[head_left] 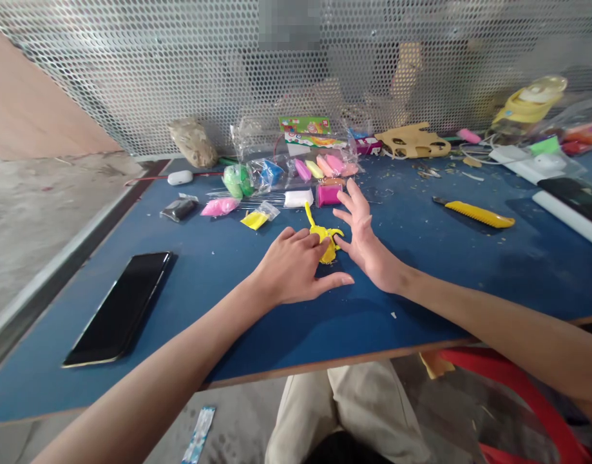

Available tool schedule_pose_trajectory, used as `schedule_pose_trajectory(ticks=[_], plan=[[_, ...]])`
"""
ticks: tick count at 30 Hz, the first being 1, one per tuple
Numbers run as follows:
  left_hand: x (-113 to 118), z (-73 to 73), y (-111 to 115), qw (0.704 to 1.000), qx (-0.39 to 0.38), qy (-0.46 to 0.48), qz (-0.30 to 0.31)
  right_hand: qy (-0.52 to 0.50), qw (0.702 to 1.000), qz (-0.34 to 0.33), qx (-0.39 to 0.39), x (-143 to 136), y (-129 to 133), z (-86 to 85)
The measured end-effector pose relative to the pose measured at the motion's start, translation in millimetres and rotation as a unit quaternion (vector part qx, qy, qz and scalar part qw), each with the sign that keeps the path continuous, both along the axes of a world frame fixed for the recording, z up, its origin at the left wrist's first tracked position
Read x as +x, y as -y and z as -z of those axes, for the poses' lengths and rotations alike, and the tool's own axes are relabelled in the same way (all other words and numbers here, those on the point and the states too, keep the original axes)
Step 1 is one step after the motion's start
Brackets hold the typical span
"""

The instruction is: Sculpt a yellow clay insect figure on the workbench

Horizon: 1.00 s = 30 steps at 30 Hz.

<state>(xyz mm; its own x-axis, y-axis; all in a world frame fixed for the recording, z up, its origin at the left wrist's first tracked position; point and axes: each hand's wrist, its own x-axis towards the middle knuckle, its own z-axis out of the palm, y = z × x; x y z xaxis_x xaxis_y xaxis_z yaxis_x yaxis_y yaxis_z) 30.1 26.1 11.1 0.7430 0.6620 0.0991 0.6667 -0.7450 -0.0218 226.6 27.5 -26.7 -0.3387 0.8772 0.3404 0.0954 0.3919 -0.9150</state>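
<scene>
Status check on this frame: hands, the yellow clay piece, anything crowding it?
Left hand fingertips on yellow clay figure. Right hand open, thumb at the figure. Clay packets just behind; phone well left.

— Left hand (pixel 296 267)?
— Palm down, fingers bunched forward, thumb stretched out toward the right.
— And the right hand (pixel 363 232)?
— Open, fingers spread and pointing up and away, wrist low, forearm reaching in from the right.

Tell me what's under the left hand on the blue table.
Under the left hand a yellow clay figure pokes out, its thin tail pointing away, limbs spread on the blue table. The right hand touches its other side. The figure's near part is covered by the fingers.
</scene>
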Motion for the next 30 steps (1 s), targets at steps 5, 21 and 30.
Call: schedule_pose_trajectory(ticks=[5, 21, 30], plan=[[4, 2.2, 2, 1.000, -0.008, 0.002, 0.000, -0.005, 1.000, -0.008, 0.001, 0, -4, 4.2], [-5, -1.5, -1, 0.998, -0.016, -0.013, 0.051, 0.029, 0.997, -0.052, 0.046, 2, 4, -9.2], [-24, -13.1, -9, 0.996, -0.024, -0.015, 0.090, 0.187, 0.948, -0.056, 0.251, 29, -16, -29.0]])
